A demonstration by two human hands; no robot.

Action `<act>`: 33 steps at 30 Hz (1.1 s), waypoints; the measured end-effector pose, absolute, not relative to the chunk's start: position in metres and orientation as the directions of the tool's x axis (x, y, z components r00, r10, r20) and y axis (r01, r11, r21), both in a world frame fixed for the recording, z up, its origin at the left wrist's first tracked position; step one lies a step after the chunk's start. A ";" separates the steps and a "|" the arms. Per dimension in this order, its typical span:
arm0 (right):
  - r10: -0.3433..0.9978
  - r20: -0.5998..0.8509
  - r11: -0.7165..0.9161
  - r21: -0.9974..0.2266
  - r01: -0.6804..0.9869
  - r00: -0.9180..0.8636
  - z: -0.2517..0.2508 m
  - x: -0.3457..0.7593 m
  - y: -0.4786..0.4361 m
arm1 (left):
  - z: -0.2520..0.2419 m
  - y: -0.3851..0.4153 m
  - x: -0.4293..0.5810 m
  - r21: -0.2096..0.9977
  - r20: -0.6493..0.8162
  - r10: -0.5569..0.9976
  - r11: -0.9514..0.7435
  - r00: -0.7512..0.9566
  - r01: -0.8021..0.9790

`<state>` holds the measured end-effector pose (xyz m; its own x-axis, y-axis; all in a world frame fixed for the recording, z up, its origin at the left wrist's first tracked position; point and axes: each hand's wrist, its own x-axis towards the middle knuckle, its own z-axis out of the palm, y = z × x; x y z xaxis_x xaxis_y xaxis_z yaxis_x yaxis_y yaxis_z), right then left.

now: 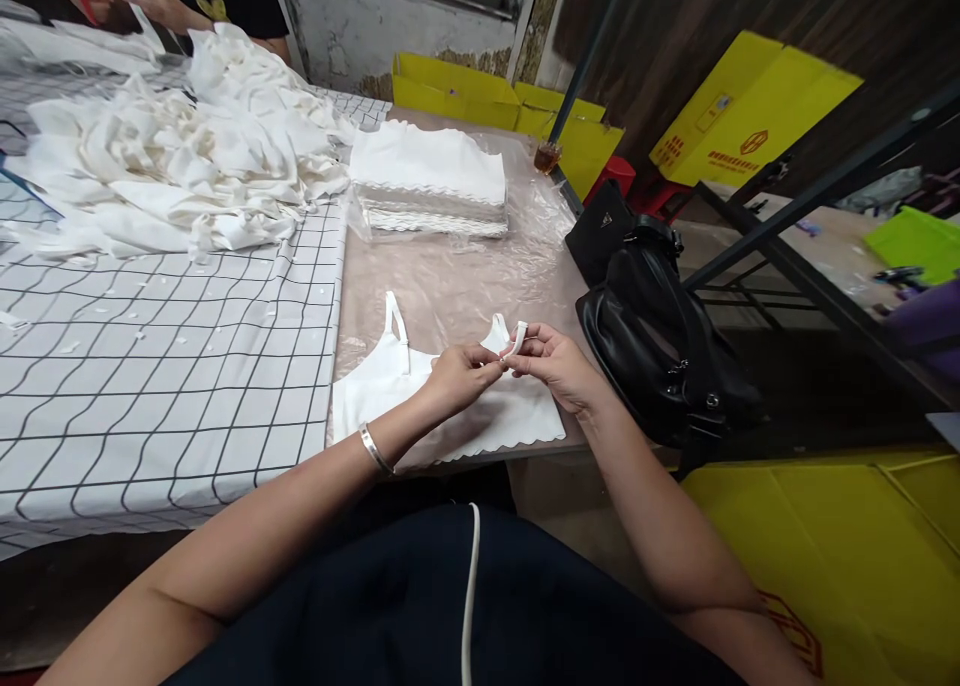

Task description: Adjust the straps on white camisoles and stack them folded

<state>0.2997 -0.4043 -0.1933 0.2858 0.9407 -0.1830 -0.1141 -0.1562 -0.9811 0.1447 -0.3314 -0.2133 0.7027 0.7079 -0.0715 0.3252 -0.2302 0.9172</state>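
Observation:
A white strappy garment [375, 391] with a scalloped lower edge lies flat near the table's front edge. Its left strap stands up in a loop, away from both hands. Over the right part of the garment, my left hand [466, 374] pinches the base of the right strap between thumb and fingers. My right hand [551, 364] is closed on the same strap [517, 338], which curls up between its fingers. The fingertips of both hands meet there, and the small part between them is hard to make out.
Behind the garment is a stack of folded white pieces [429, 181] on plastic film. A heap of white cloth [172, 166] lies on the checked tablecloth [225, 366]. Black bags [645, 316] sit at the right edge. Another person's hands [142, 4] hold red scissors at the upper left.

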 end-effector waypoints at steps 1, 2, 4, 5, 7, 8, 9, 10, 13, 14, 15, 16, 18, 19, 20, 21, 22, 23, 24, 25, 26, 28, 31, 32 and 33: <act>0.941 -0.163 -0.140 -0.985 -0.095 0.296 -0.196 0.301 -0.403 | -0.213 -0.330 0.142 0.882 -0.057 0.699 -0.299 0.713 0.364; 0.938 -0.144 -0.122 -0.989 -0.089 0.316 -0.198 0.303 -0.401 | -0.214 -0.328 0.139 0.822 -0.037 0.698 -0.385 0.715 0.419; 0.924 -0.121 -0.088 -0.990 -0.107 0.364 -0.205 0.307 -0.396 | -0.217 -0.326 0.135 0.636 0.003 0.709 -0.546 0.706 0.545; 0.916 -0.120 -0.079 -0.989 -0.122 0.382 -0.208 0.310 -0.394 | -0.219 -0.326 0.133 0.542 0.015 0.714 -0.595 0.700 0.594; 0.906 -0.130 -0.078 -0.987 -0.142 0.402 -0.213 0.315 -0.389 | -0.224 -0.326 0.133 0.434 0.006 0.709 -0.637 0.705 0.637; 0.902 -0.130 -0.077 -0.986 -0.145 0.412 -0.215 0.317 -0.386 | -0.226 -0.326 0.134 0.424 -0.011 0.701 -0.643 0.713 0.638; 0.898 -0.124 -0.069 -0.987 -0.143 0.421 -0.216 0.319 -0.383 | -0.229 -0.326 0.135 0.430 -0.025 0.695 -0.642 0.719 0.635; 0.895 -0.108 -0.054 -0.989 -0.135 0.432 -0.217 0.320 -0.381 | -0.230 -0.326 0.137 0.445 -0.037 0.690 -0.636 0.723 0.631; 0.890 -0.029 0.007 -0.997 -0.077 0.455 -0.218 0.321 -0.377 | -0.233 -0.323 0.143 0.507 -0.075 0.679 -0.605 0.730 0.615; 0.895 -0.013 0.009 -0.999 -0.048 0.446 -0.219 0.320 -0.376 | -0.234 -0.322 0.144 0.525 -0.083 0.676 -0.594 0.732 0.609; 0.905 -0.010 -0.002 -1.000 -0.018 0.426 -0.220 0.319 -0.376 | -0.234 -0.321 0.145 0.542 -0.085 0.676 -0.585 0.732 0.603; 0.917 -0.019 -0.025 -1.000 0.010 0.398 -0.222 0.318 -0.377 | -0.234 -0.321 0.145 0.557 -0.085 0.678 -0.576 0.730 0.599; 0.944 -0.054 -0.077 -0.995 0.061 0.325 -0.225 0.316 -0.379 | -0.234 -0.320 0.146 0.590 -0.083 0.686 -0.551 0.723 0.591; 0.955 -0.068 -0.096 -0.992 0.084 0.290 -0.227 0.315 -0.380 | -0.234 -0.321 0.146 0.608 -0.083 0.691 -0.536 0.718 0.586; 0.962 -0.075 -0.106 -0.989 0.104 0.263 -0.228 0.314 -0.382 | -0.234 -0.321 0.146 0.626 -0.081 0.697 -0.521 0.712 0.581; 0.967 -0.077 -0.110 -0.986 0.123 0.242 -0.229 0.314 -0.383 | -0.234 -0.321 0.146 0.642 -0.080 0.702 -0.507 0.708 0.575; 0.971 -0.075 -0.109 -0.984 0.143 0.226 -0.230 0.313 -0.385 | -0.234 -0.322 0.146 0.656 -0.077 0.705 -0.496 0.705 0.568; 0.974 -0.070 -0.106 -0.981 0.163 0.214 -0.231 0.313 -0.386 | -0.235 -0.322 0.146 0.667 -0.074 0.707 -0.489 0.703 0.562; 0.977 -0.063 -0.102 -0.978 0.184 0.206 -0.231 0.313 -0.387 | -0.235 -0.322 0.146 0.675 -0.072 0.708 -0.483 0.702 0.557; 0.978 -0.056 -0.098 -0.974 0.205 0.199 -0.232 0.314 -0.388 | -0.235 -0.322 0.147 0.681 -0.071 0.710 -0.479 0.701 0.554; 0.980 -0.052 -0.095 -0.970 0.224 0.193 -0.232 0.314 -0.389 | -0.236 -0.322 0.147 0.686 -0.070 0.711 -0.475 0.700 0.551; 0.981 -0.050 -0.096 -0.965 0.245 0.188 -0.232 0.314 -0.390 | -0.237 -0.322 0.147 0.691 -0.065 0.714 -0.472 0.698 0.548; 0.980 -0.054 -0.102 -0.962 0.252 0.192 -0.232 0.313 -0.390 | -0.237 -0.322 0.147 0.691 -0.059 0.711 -0.477 0.701 0.543; 0.979 -0.049 -0.099 -0.962 0.255 0.197 -0.232 0.313 -0.390 | -0.238 -0.323 0.146 0.690 -0.059 0.710 -0.479 0.702 0.543; 0.978 -0.042 -0.095 -0.961 0.260 0.204 -0.233 0.312 -0.390 | -0.238 -0.323 0.146 0.688 -0.060 0.709 -0.480 0.703 0.544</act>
<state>0.3116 -0.3901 -0.2332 0.2036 0.9782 -0.0415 0.2596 -0.0948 -0.9610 0.1461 -0.3228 -0.2376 0.7028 0.7088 -0.0604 0.5436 -0.4803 0.6883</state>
